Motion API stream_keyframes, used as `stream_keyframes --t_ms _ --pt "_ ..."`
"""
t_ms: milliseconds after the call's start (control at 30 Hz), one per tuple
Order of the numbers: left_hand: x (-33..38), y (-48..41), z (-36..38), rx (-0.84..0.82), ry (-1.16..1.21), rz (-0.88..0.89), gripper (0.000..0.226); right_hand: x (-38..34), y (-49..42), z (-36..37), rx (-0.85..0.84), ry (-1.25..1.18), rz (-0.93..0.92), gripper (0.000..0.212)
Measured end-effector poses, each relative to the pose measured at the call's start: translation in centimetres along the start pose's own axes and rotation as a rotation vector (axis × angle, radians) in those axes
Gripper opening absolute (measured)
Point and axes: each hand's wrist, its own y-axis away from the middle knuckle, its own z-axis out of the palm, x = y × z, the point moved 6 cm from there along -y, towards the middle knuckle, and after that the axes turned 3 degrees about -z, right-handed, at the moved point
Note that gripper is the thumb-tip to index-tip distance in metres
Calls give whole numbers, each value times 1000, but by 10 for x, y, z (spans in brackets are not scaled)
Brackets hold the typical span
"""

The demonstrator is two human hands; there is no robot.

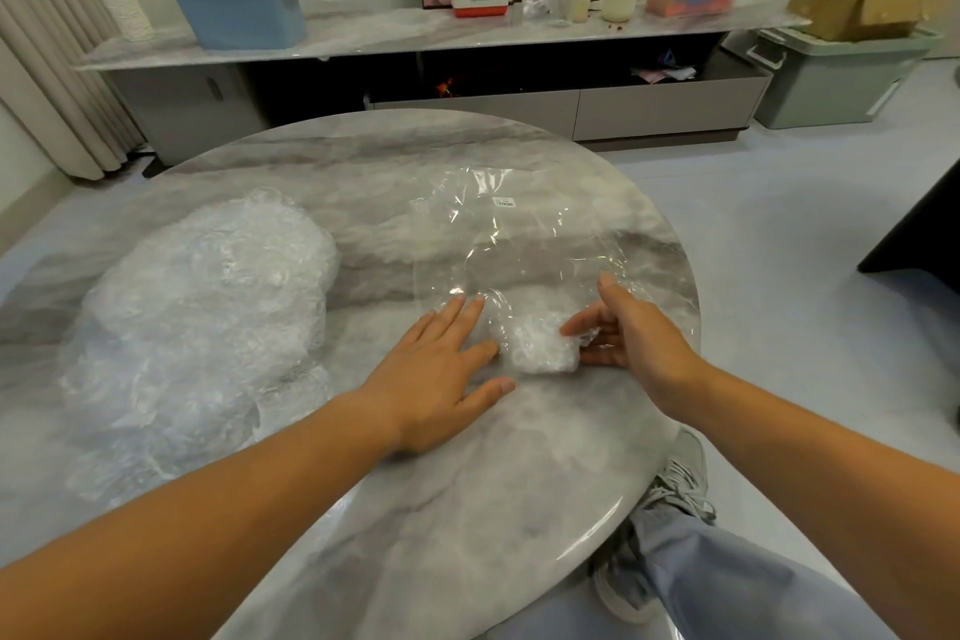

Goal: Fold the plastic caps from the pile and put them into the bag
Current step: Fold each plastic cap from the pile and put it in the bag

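A big pile of crumpled clear plastic caps (208, 307) lies on the left of the round marble table (415, 509). A flat clear bag (519, 234) with a small white label lies on the table's right side. A folded white cap (540, 346) sits at the bag's near end, apparently inside its mouth. My left hand (441, 374) rests flat, fingers spread, on the table and the bag's near edge, just left of the cap. My right hand (628, 333) touches the cap from the right, thumb and fingers pinching its edge.
The table's right edge runs close beside my right hand. Behind the table stands a long low cabinet (467, 36) with a blue bin (239, 10), boxes and bottles. A grey crate (831, 78) sits on the floor at right. My leg and shoe (675, 499) are under the table edge.
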Motion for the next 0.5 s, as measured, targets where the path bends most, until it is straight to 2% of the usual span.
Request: stream_keyframes --t_ms 233,500 --pt "-3 -7 -3 78 -60 -42 85 1 0 -1 -6 69 -22 65" --pt "3 -8 -8 56 76 -85 92 1 -2 -1 -30 98 21 70"
